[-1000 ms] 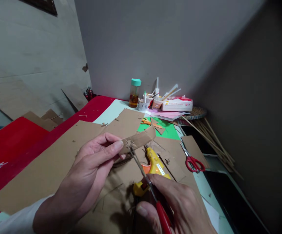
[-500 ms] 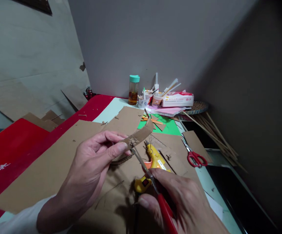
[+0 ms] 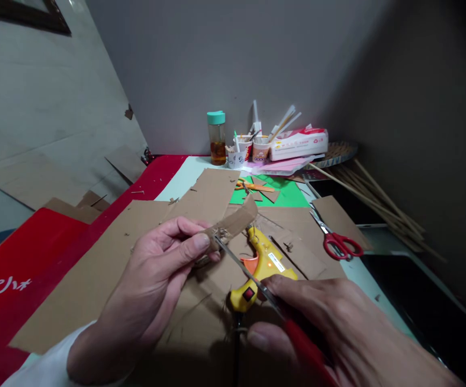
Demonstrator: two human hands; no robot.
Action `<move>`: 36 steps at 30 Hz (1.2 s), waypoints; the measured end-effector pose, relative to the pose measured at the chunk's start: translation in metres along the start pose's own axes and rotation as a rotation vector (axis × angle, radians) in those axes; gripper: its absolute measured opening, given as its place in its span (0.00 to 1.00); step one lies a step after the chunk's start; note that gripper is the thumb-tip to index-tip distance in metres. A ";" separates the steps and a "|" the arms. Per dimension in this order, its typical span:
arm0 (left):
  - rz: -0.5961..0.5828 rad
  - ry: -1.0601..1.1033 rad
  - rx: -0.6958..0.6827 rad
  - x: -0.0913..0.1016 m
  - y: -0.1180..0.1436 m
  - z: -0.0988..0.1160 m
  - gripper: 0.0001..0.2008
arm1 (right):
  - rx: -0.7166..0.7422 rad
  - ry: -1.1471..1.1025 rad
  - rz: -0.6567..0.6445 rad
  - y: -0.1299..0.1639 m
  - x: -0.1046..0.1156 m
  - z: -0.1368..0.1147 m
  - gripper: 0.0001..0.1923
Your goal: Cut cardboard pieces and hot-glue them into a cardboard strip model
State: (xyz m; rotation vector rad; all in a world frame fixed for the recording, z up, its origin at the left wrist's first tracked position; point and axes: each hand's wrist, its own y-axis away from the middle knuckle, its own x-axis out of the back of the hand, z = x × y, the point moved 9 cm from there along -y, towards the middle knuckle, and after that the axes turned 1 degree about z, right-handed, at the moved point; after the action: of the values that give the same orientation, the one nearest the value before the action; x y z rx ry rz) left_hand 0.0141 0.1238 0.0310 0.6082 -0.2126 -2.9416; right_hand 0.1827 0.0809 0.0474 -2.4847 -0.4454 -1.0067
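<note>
My left hand [image 3: 156, 269] pinches a bent strip of brown cardboard [image 3: 238, 217] between thumb and fingers, above the cardboard-covered table. The strip's surface looks torn and ragged near the thumb. My right hand [image 3: 329, 317] is closed around red-handled scissors [image 3: 309, 346], with their narrow metal tip against that ragged spot. Whether the blades are fully together cannot be made out. Beneath and just beyond the hands lies a yellow glue gun [image 3: 267, 255] with an orange trigger, partly covered by my right hand.
A second pair of red scissors [image 3: 341, 244] lies at the right near a black tablet-like slab [image 3: 410, 301]. Behind are orange tweezers-like sticks on green paper [image 3: 293, 191], a bottle [image 3: 217, 140], paper cups [image 3: 260, 150], a tissue pack [image 3: 299, 144] and wooden sticks [image 3: 386, 207].
My right hand has shifted right and slightly down, the scissors' tip staying at the strip. The camera view has turned slightly. My left hand keeps its pinch on the strip.
</note>
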 end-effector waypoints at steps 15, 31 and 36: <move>-0.044 0.046 0.083 -0.003 0.003 -0.003 0.11 | -0.235 -0.419 -0.334 -0.005 -0.017 0.010 0.20; 0.097 -0.043 -0.167 0.016 0.007 0.020 0.11 | 0.033 0.030 -0.007 -0.007 0.002 -0.001 0.15; 0.099 -0.095 -0.232 0.014 0.005 0.021 0.11 | 0.093 0.258 0.035 0.001 -0.001 0.001 0.08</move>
State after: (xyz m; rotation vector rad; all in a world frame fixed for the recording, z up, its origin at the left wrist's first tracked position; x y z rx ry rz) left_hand -0.0068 0.1187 0.0459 0.4144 0.0866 -2.8445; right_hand 0.1825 0.0806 0.0457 -2.2333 -0.3572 -1.2428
